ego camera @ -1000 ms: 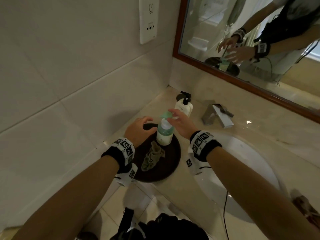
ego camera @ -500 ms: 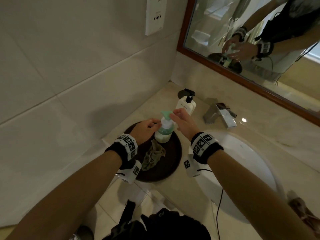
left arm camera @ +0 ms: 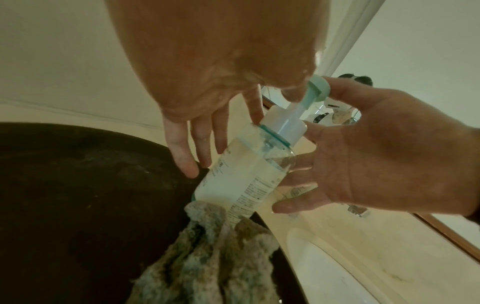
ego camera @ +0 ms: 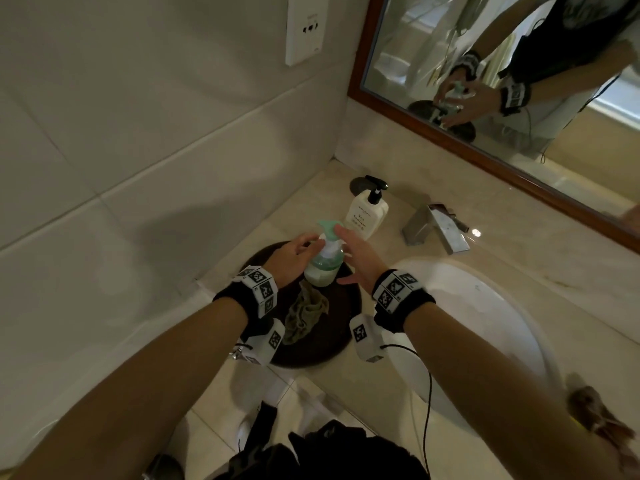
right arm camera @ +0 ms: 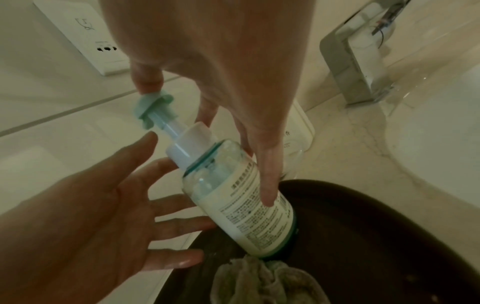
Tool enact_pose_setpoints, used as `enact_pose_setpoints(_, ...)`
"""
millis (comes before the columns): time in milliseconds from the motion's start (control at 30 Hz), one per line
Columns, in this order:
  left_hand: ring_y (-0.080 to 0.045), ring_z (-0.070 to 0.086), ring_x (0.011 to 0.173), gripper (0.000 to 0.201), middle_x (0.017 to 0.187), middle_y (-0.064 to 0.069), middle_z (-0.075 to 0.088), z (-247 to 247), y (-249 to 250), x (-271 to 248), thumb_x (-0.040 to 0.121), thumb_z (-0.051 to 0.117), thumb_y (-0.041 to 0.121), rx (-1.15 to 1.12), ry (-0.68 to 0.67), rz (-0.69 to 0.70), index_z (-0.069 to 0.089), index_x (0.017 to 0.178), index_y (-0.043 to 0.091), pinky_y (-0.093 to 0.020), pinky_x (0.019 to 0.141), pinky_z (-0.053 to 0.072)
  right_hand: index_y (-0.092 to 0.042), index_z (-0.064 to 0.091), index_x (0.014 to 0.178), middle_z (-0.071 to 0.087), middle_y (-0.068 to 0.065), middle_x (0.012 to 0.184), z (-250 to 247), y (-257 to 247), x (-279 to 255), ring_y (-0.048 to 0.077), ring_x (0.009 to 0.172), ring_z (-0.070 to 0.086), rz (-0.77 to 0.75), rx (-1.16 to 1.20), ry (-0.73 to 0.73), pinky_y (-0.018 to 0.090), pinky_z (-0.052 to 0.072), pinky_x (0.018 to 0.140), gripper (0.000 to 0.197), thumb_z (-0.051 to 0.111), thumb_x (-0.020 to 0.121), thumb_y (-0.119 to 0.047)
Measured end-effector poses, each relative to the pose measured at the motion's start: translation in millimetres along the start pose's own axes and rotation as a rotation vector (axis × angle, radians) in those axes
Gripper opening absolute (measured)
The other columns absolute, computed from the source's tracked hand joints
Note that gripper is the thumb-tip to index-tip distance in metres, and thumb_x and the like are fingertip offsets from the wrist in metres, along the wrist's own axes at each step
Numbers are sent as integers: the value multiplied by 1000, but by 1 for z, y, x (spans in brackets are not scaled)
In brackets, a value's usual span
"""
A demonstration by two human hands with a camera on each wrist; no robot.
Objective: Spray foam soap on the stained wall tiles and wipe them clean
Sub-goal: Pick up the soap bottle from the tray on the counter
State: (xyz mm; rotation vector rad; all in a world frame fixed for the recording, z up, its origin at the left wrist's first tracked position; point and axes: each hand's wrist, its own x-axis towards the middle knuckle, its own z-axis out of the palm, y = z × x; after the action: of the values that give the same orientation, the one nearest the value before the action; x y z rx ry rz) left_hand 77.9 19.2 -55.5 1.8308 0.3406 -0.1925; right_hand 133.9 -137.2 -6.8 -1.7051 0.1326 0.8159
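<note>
The foam soap bottle [ego camera: 323, 268] [left arm camera: 249, 174] [right arm camera: 249, 199], clear with a white label and teal pump head, stands on a dark round tray [ego camera: 332, 344] [left arm camera: 78, 195] [right arm camera: 363, 226]. My left hand [ego camera: 294, 254] [left arm camera: 207, 133] [right arm camera: 103, 205] is at its left side with fingers straight and spread. On the other side is my right hand [ego camera: 360, 251] [left arm camera: 363, 154] [right arm camera: 233, 82], one fingertip touching the pump head and the other fingers stretched along the bottle. A crumpled greenish cloth [ego camera: 304, 313] [left arm camera: 213, 257] [right arm camera: 259, 281] lies on the tray against the bottle's base. The pale wall tiles [ego camera: 156, 168] rise to the left.
A white pump bottle [ego camera: 367, 216] with a black top stands behind the tray. To the right are a metal faucet [ego camera: 436, 230] and a white basin [ego camera: 485, 323]. A wood-framed mirror [ego camera: 519, 81] hangs above, and a wall socket [ego camera: 306, 27] sits high on the tiles.
Both hands have closed in on the foam bottle from either side. The right fingertip now rests on the pump head. The bottle stays on the tray.
</note>
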Motion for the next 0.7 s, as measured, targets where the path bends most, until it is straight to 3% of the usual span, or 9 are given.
enact_pose_setpoints(67, -16, 64, 107, 45, 126, 3, 64, 2, 0, 1, 88, 53, 65, -56, -12, 14, 54, 128, 42, -29, 81, 49, -36, 59, 117, 57, 0, 138, 4, 2, 2, 26, 127, 53, -17, 48, -8, 52, 52, 88, 34, 55, 94, -60)
enact_pose_setpoints(100, -16, 64, 110, 50, 127, 4, 65, 2, 0, 0, 82, 56, 69, -95, -22, 21, 55, 126, 44, -31, 88, 50, -37, 60, 114, 58, 1, 138, 6, 2, 2, 26, 127, 54, -25, 73, -8, 53, 53, 88, 30, 54, 94, -60)
enact_pose_setpoints(167, -13, 62, 117, 66, 129, 6, 65, 3, -3, 1, 71, 66, 75, -153, -53, 20, 56, 128, 44, -39, 102, 48, -41, 59, 107, 57, 1, 140, 9, 2, 1, 27, 128, 54, -36, 108, 4, 54, 53, 90, 22, 51, 96, -59)
enact_pose_setpoints(300, -16, 57, 126, 105, 138, 5, 59, 5, -16, 8, 56, 84, 67, -240, -92, -28, 42, 145, 30, -48, 110, 42, -43, 58, 107, 58, 1, 139, 11, 0, -4, 26, 125, 56, -46, 120, 35, 57, 52, 94, 22, 46, 98, -60)
enact_pose_setpoints(467, -12, 61, 119, 86, 129, 11, 64, 5, -9, 7, 64, 76, 72, -188, -79, 33, 52, 136, 34, -46, 106, 46, -31, 56, 135, 58, 2, 140, 13, -6, -11, 27, 125, 57, -63, 180, 43, 54, 54, 91, 54, 49, 94, -66)
enact_pose_setpoints(600, -16, 59, 121, 84, 134, 5, 61, 0, 10, 3, 72, 76, 65, -236, -29, 50, 47, 142, 29, -46, 107, 46, -26, 58, 133, 61, 6, 137, 12, -19, -20, 30, 121, 60, -81, 282, 30, 56, 51, 98, 55, 47, 95, -64)
enact_pose_setpoints(700, -19, 56, 122, 69, 137, 1, 56, -6, 30, -4, 84, 73, 48, -234, 21, 86, 44, 144, 28, -42, 105, 46, -25, 62, 122, 63, 8, 134, 12, -30, -29, 32, 120, 61, -105, 362, 9, 58, 48, 102, 48, 44, 98, -62)
